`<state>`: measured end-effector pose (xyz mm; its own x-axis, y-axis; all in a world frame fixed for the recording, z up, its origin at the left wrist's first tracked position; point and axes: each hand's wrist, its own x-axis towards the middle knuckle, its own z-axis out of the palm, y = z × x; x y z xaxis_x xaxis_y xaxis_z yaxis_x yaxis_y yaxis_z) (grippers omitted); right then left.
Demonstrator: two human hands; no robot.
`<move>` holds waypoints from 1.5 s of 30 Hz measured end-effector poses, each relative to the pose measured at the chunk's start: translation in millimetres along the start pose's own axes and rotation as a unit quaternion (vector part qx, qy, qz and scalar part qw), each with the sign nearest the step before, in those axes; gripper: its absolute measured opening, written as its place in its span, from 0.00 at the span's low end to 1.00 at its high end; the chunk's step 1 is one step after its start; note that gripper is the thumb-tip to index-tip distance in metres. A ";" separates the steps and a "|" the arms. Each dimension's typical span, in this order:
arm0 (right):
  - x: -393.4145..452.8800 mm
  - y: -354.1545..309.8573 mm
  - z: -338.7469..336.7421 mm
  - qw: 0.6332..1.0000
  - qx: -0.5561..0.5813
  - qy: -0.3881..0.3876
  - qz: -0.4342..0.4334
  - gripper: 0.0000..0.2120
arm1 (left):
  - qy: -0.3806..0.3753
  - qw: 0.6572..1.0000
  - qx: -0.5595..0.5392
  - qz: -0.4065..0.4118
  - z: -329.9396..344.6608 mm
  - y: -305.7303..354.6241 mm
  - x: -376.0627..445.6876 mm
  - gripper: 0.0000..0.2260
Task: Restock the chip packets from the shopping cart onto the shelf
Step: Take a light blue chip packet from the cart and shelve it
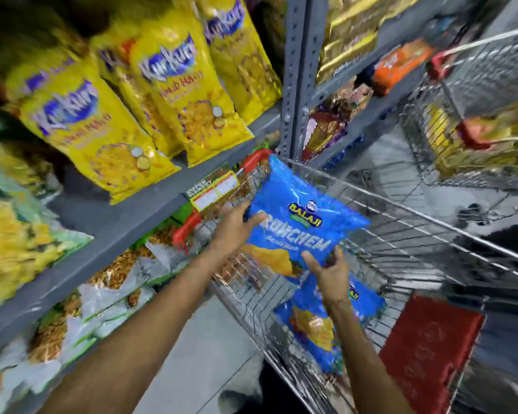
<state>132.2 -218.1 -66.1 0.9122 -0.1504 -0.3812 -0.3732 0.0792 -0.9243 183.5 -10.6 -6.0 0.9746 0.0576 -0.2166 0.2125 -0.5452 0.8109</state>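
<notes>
A blue chip packet (pixel 305 216) is held up over the wire shopping cart (pixel 407 240). My left hand (pixel 235 231) grips its left edge and my right hand (pixel 331 271) grips its lower edge. Another blue packet (pixel 314 327) lies in the cart below my right wrist. The grey shelf (pixel 126 222) runs along the left, with yellow snack packets (pixel 174 97) above it and pale green and white packets (pixel 102 297) below it.
A grey shelf upright (pixel 295 70) stands behind the cart. A second wire cart (pixel 476 121) holding yellow goods stands at the upper right. A red panel (pixel 428 351) sits at the cart's near end. Grey floor shows between shelf and cart.
</notes>
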 end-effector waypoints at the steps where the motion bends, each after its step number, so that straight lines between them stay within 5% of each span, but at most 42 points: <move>1: -3.0 -21.4 0.7 0.999 0.006 -0.010 -0.034 0.18 | 0.030 0.999 -0.025 0.023 -12.8 16.6 -7.4 0.03; 10: -82.7 -248.2 32.0 0.935 0.038 -0.156 -0.316 0.18 | 0.215 0.950 -0.117 0.192 -168.1 166.5 -114.7 0.03; 14: -134.8 -328.2 59.0 0.901 0.050 -0.210 -0.376 0.18 | 0.284 0.921 -0.104 0.244 -235.2 210.7 -172.0 0.22; 18: -175.0 -388.0 101.5 0.863 0.048 -0.271 -0.425 0.13 | 0.372 0.882 -0.075 0.279 -299.4 233.5 -219.7 0.10; 21: -188.5 -420.4 145.1 0.848 0.059 -0.297 -0.435 0.18 | 0.458 0.848 -0.020 0.267 -341.9 243.3 -245.2 0.19; 25: -208.6 -459.7 204.6 0.843 0.063 -0.317 -0.430 0.42 | 0.508 0.829 0.004 0.235 -397.6 248.6 -270.6 0.23; 31: -220.4 -500.1 282.4 0.823 0.033 -0.393 -0.410 0.46 | 0.556 0.805 0.007 0.209 -463.1 253.0 -281.2 0.22; 35: -216.6 -506.4 325.2 0.818 0.056 -0.440 -0.367 0.32 | 0.568 0.805 -0.019 0.172 -488.6 246.6 -267.5 0.22; 39: -211.1 -506.1 352.1 0.829 0.037 -0.443 -0.341 0.42 | 0.557 0.817 -0.021 0.147 -508.4 234.5 -250.0 0.19; 45: -202.6 -502.8 378.0 0.835 0.010 -0.441 -0.328 0.43 | 0.564 0.820 -0.031 0.093 -521.0 209.6 -230.3 0.19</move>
<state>199.0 145.0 482.0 0.6926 0.6164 0.3746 0.2500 0.2820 -0.9263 40.7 297.6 497.0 0.4287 0.7341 0.5267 0.0212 -0.5909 0.8064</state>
